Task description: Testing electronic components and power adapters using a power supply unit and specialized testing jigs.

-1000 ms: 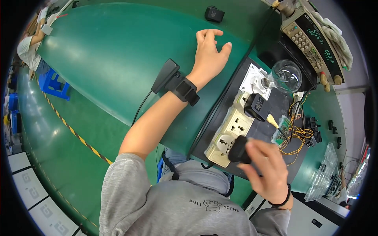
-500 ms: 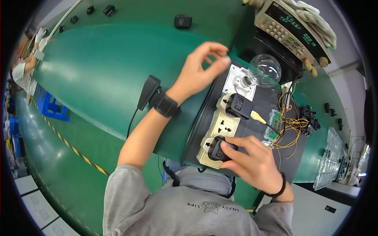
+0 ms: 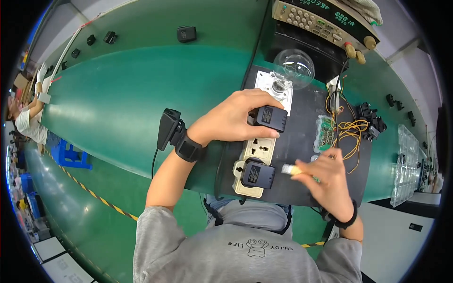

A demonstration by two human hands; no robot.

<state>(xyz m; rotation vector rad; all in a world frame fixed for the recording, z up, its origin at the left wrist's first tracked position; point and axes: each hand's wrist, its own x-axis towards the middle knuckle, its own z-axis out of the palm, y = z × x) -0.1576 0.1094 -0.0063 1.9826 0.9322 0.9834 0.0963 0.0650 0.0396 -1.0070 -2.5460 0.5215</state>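
My left hand [image 3: 236, 115] is closed round a black plug-in adapter [image 3: 273, 119] at the far end of a cream power strip [image 3: 266, 144]. Its thumb presses the near side and its fingers lie over the far side. Between the fingers and thumb of my right hand [image 3: 328, 174] is a USB plug [image 3: 290, 170] with a pale yellow grip. The metal end points left, a short gap from a second black adapter [image 3: 258, 175] seated at the near end of the strip. Most of the cable is hidden by the right hand.
Beyond the strip, a clear glass bulb [image 3: 294, 66] sits in a white lamp socket [image 3: 271, 87]. A green circuit board [image 3: 325, 134] with tangled yellow wires [image 3: 356, 132] lies right. A bench meter [image 3: 321, 21] stands behind. A black device [image 3: 170, 127] is by my left wrist.
My left hand has come down from above the lamp socket onto the far adapter. My right hand has left the near adapter and now holds the USB plug, which is out of the far adapter.
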